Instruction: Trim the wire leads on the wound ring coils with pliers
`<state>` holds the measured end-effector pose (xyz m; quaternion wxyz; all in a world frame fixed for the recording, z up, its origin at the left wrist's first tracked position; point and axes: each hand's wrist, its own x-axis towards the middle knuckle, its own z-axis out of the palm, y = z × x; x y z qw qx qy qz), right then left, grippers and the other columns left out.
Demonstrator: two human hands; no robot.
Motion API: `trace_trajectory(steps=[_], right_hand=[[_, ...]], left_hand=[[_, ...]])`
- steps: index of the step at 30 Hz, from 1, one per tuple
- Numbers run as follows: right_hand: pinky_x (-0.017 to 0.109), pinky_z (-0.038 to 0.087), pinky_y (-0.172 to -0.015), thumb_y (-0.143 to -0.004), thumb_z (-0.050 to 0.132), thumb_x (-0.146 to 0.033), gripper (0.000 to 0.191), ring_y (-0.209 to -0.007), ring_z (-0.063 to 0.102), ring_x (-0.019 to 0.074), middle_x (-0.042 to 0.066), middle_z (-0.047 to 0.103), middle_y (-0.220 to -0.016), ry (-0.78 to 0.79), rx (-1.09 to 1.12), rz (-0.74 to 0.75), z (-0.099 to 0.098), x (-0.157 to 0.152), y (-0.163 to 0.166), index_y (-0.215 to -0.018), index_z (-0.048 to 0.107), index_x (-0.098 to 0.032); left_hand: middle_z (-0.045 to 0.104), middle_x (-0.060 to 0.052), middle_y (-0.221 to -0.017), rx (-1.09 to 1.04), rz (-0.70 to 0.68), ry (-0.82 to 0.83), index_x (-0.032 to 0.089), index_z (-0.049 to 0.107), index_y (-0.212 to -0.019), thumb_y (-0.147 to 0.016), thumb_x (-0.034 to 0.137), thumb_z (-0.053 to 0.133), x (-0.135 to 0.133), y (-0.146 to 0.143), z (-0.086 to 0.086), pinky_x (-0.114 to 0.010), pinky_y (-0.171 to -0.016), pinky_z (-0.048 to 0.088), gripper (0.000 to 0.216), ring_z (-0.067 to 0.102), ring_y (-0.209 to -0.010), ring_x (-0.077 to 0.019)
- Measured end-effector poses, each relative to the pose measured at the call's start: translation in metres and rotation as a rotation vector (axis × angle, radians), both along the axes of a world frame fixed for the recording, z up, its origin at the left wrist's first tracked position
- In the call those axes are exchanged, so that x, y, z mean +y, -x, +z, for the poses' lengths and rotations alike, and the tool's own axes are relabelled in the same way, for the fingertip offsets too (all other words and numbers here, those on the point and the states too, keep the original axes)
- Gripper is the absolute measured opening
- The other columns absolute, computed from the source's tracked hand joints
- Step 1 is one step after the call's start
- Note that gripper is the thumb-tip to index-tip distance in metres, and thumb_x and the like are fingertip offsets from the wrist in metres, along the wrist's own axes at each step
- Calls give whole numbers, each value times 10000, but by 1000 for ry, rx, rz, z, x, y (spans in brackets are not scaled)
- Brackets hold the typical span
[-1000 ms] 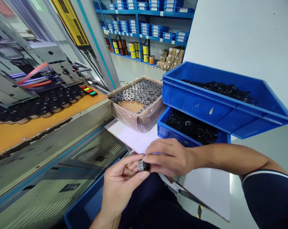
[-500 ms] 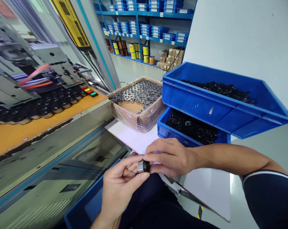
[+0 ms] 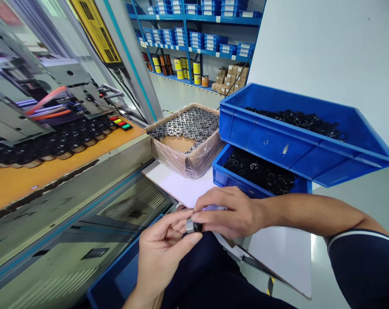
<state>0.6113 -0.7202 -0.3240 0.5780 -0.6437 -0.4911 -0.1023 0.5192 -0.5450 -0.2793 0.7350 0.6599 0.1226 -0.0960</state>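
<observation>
A small stator core (image 3: 190,225), a silvery metal ring with a black plastic insulator (image 3: 197,227) on its right end, is held low in front of my lap. My left hand (image 3: 164,240) pinches the metal ring between thumb and fingers. My right hand (image 3: 231,212) closes on the black end from the right, its fingertips pressed at the top and side. A small dark bit shows behind the right hand's knuckles, too hidden to name.
A plastic-lined carton (image 3: 188,161) of metal cores stands ahead. To its right, two stacked blue bins (image 3: 278,148) hold black plastic parts. At left, a machine bench (image 3: 117,143) carries rows of black-and-metal pieces. Shelves (image 3: 186,47) stand behind.
My right fingers have shifted slightly on the black end and now cover more of it. The left hand and the core stay nearly in place.
</observation>
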Motion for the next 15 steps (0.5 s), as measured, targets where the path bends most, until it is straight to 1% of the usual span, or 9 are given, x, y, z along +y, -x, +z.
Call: trace_trajectory(steps=[2, 7, 13, 15], right_hand=[[299, 562, -810, -899, 643, -155, 208, -909, 620, 171, 152, 639, -979, -3, -7, 1, -1, 0, 0, -1046, 611, -11], [310, 562, -789, -890, 668, -176, 239, -892, 611, 172, 144, 634, -975, 6, -32, -18, -3, 0, 2, -1055, 608, -15], [323, 560, -719, -869, 687, -182, 270, -843, 597, 195, 132, 630, -915, 24, -163, -34, 0, -2, -2, -1050, 622, 7], [313, 549, -691, -875, 677, -185, 268, -810, 582, 188, 116, 623, -878, 25, -184, -31, 1, -3, -3, -1049, 622, 11]], left_hand=[[741, 0, -957, 5, 5, -6, 352, 738, -1125, -770, 31, 736, 0, 0, 1, -81, -724, 526, 478, 710, -777, -82], [741, -7, -905, 19, 41, -16, 347, 754, -1103, -740, 17, 750, 0, 0, 1, -86, -700, 533, 491, 710, -741, -95], [737, 17, -864, 61, -4, -40, 381, 759, -1074, -706, 30, 784, 5, -2, 1, -82, -674, 533, 509, 710, -719, -107], [737, 15, -875, 73, -14, -50, 383, 759, -1071, -707, 24, 782, 5, -2, 1, -85, -681, 535, 512, 712, -726, -111]])
